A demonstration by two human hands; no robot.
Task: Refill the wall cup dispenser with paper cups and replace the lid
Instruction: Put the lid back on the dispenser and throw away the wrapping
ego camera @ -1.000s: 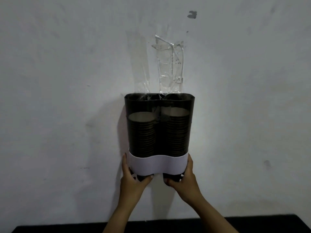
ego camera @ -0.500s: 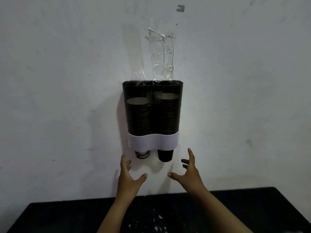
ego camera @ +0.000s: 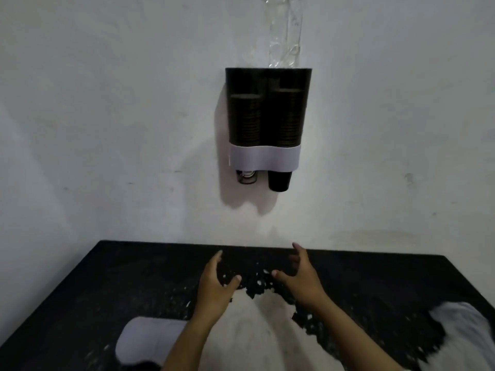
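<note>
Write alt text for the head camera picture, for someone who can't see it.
A dark two-tube cup dispenser hangs on a white wall, both tubes stacked with paper cups and its top open. Below, the left hand and right hand hover open and empty above a black table, where a white lid lies.

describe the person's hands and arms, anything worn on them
Both arms are bare from the bottom edge of the picture up to the wrist: no sleeves in view. The left hand and right hand wear no gloves, and no rings, watch or bracelets can be seen in the dim light.
</note>
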